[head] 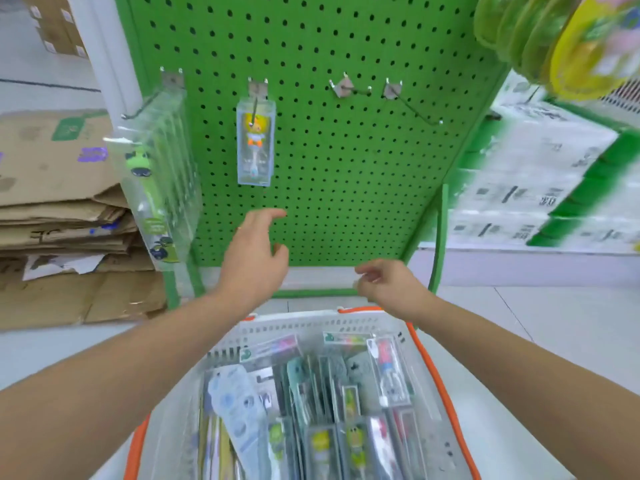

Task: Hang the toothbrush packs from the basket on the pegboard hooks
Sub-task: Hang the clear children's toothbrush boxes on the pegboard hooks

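A green pegboard [346, 161] stands ahead with a row of metal hooks. On the far-left hook hang several green toothbrush packs [156, 178]. One yellow toothbrush pack [255, 142] hangs on the second hook. Two hooks to the right, one [349, 87] and the other [414, 103], carry nothing. Below, a white basket [311, 325] with an orange rim holds several toothbrush packs [311, 410]. My left hand [254, 258] hovers in front of the board's lower part, fingers relaxed, holding nothing. My right hand [388, 284] is above the basket's far edge, fingers loosely curled, holding nothing.
Flattened cardboard [62, 216] is stacked at the left of the board. White and green boxed goods [540, 181] sit on a low shelf at the right. Yellow-green packaged items [554, 39] hang at the top right. The floor is pale tile.
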